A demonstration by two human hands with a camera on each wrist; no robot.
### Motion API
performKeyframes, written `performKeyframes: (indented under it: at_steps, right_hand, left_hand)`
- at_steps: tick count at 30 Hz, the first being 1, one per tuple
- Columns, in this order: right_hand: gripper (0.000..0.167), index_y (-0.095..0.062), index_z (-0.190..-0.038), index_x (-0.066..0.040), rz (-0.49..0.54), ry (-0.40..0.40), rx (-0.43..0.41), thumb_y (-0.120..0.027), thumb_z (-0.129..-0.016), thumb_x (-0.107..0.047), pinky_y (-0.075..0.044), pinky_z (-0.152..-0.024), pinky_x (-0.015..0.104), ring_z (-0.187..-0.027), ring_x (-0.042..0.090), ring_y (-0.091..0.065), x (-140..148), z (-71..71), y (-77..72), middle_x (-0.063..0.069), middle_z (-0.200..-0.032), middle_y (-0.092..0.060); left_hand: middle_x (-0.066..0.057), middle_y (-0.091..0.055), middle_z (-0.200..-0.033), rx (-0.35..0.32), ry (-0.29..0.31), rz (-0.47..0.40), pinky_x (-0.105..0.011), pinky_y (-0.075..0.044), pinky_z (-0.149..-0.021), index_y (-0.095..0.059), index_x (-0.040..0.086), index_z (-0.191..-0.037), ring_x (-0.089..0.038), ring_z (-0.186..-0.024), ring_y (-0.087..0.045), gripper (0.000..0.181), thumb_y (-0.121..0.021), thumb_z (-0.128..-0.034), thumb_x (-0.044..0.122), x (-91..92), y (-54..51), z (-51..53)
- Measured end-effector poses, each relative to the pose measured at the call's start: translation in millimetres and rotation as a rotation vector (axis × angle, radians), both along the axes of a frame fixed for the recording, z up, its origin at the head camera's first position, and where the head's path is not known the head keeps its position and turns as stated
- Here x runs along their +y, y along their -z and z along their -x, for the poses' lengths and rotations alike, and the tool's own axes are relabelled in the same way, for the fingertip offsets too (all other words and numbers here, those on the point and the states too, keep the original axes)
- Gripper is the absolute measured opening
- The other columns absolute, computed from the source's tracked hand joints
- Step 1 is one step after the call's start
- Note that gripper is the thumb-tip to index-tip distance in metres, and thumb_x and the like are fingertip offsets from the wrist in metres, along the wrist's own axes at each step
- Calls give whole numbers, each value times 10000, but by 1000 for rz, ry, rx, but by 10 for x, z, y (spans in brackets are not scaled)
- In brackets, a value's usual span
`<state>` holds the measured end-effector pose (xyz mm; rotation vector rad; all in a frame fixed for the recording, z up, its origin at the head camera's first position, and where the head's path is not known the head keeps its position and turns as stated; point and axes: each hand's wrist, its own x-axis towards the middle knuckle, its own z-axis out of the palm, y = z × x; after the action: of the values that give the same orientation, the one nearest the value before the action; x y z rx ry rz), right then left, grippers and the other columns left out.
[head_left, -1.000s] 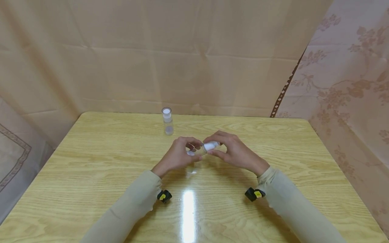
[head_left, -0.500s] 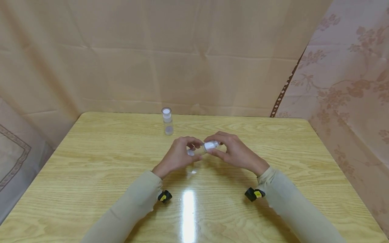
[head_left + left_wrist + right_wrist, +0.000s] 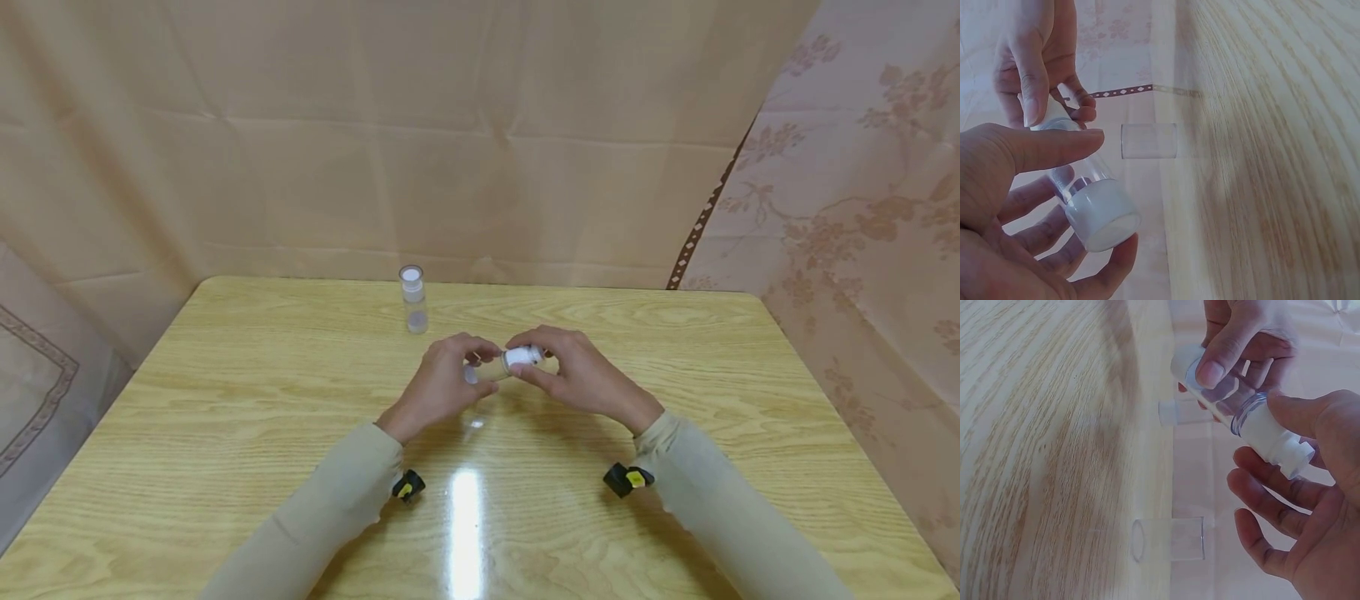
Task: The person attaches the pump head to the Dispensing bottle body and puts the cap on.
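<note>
A clear pump bottle [image 3: 1225,403] with a white base [image 3: 1104,215] is held tilted above the table between both hands. My left hand [image 3: 442,375] grips its clear body and base between thumb and fingers. My right hand [image 3: 581,371] pinches the white pump top [image 3: 1275,440] at the bottle's other end, the thumb on the collar in the right wrist view. Farther back, a clear cylinder like a cap [image 3: 1149,141] stands on the table in both wrist views; I cannot make it out in the head view.
A second clear bottle [image 3: 414,300] with a white top stands upright near the back edge of the wood-grain table [image 3: 262,400]. A beige curtain [image 3: 450,150] hangs behind, and a flowered cloth [image 3: 870,233] hangs at the right.
Both hands stay in nearly the same place on the bottle. My right fingertips have shifted slightly to the right, and the white top shows a little more turned.
</note>
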<state>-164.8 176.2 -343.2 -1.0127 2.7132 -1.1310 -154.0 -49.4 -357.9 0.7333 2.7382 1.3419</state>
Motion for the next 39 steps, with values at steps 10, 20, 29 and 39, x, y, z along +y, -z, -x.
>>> performKeyframes:
  at_steps: [10, 20, 29, 39]
  right_hand:
    - [242, -707, -1193, -99, -5, 20, -49, -703, -980, -214, -537, -787, 414, -904, 160, -608, -18, 3, -18, -30, -1050, -698]
    - [238, -707, -1185, -100, -8, 23, -73, -680, -996, -243, -519, -783, 368, -864, 152, -601, -24, 3, -20, -38, -976, -688]
    - [258, -696, -1201, -105, -23, 27, -92, -650, -1014, -276, -535, -830, 389, -863, 143, -609, -30, -5, -33, -54, -956, -680]
    - [311, -670, -1252, -113, -12, 36, -89, -664, -1004, -301, -538, -844, 453, -930, 172, -611, -3, -10, -47, -42, -1012, -674]
  left_hand:
    - [-161, -692, -1059, 61, -11, 31, -437, -557, -856, -721, -7, -1138, -354, -983, -660, 359, -850, -803, 16, 15, -12, -13]
    - [-133, -706, -1074, 162, -35, 102, -441, -553, -833, -731, -2, -1132, -293, -991, -651, 375, -861, -780, 0, 43, -24, -42]
    - [-112, -705, -1077, 188, -42, 120, -440, -556, -830, -732, 2, -1136, -283, -993, -644, 381, -862, -778, 3, 41, -29, -56]
    - [-153, -697, -1042, 155, -38, 92, -440, -546, -810, -723, -8, -1130, -316, -951, -651, 385, -859, -770, -11, 34, -25, -43]
